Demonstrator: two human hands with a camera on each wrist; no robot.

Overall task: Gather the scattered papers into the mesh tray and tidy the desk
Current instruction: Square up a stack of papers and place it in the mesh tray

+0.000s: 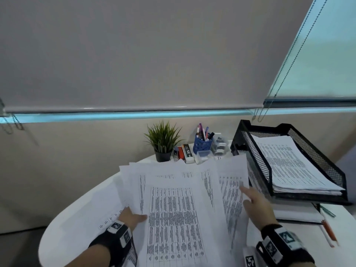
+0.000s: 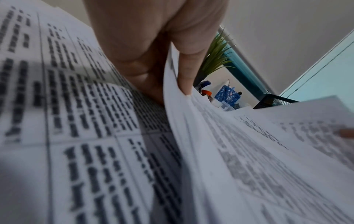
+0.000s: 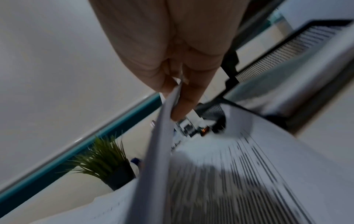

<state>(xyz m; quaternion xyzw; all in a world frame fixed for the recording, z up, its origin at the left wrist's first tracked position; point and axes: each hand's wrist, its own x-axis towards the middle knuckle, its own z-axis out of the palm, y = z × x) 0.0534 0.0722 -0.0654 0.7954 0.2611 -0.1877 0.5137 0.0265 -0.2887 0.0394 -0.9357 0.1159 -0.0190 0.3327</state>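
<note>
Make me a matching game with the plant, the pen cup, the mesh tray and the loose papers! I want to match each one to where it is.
Things:
1. plant
2. pen cup
3. mesh tray
4. loose papers

Places:
A. held between the left hand and right hand
B. far right of the desk, sheets already inside
C. back of the desk, leftmost in the row
D. back of the desk, between the plant and the tray

Pairs: 1-C, 2-D, 3-B, 4-A
</note>
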